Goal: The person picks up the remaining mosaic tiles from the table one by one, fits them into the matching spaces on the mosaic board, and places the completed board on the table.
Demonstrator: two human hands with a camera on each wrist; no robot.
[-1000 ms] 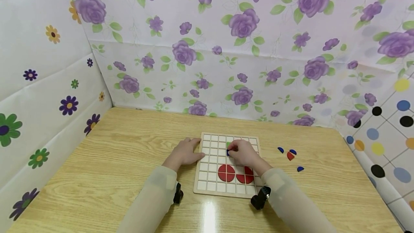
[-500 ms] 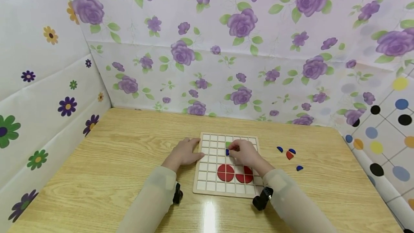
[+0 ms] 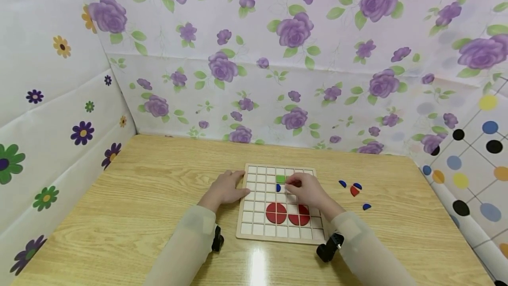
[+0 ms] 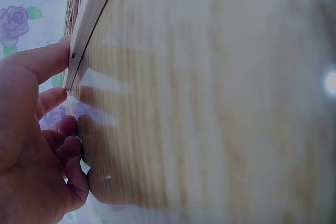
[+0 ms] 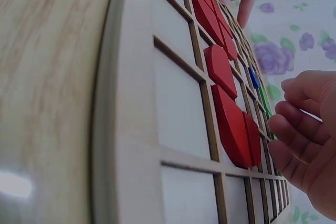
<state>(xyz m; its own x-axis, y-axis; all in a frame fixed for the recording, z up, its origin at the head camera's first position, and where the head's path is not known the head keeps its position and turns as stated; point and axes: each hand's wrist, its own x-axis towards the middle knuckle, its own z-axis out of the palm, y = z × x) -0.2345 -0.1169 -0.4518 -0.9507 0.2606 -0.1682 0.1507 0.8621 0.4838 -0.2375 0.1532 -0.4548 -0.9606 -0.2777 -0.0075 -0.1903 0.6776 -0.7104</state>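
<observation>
A wooden grid board [image 3: 278, 238] lies on the table. My left hand [image 3: 225, 188] steadies its left edge, thumb against the frame and the other fingers spread on the tabletop beside it. Over the upper right of the grid is my right hand [image 3: 307, 190], fingers loosely bent and nothing between them. Just left of its fingertips, a blue half-circle piece [image 3: 278, 187] sits in a cell below a green square [image 3: 280, 179]. Lower down, red quarter pieces [image 3: 271, 218] make a full circle; more red quarters [image 3: 294, 220] beside it leave its upper-left cell bare.
Right of the board lie loose pieces: a blue half-circle [image 3: 342, 183], another blue piece [image 3: 357, 186] touching a red quarter [image 3: 354, 191], and a blue one [image 3: 367, 206] nearer. A flowered cloth wall [image 3: 222, 114] stands behind the table.
My right hand has let go of the blue half-circle and drawn back to the right, uncovering it and the green square. My left hand has stayed at the board's edge.
</observation>
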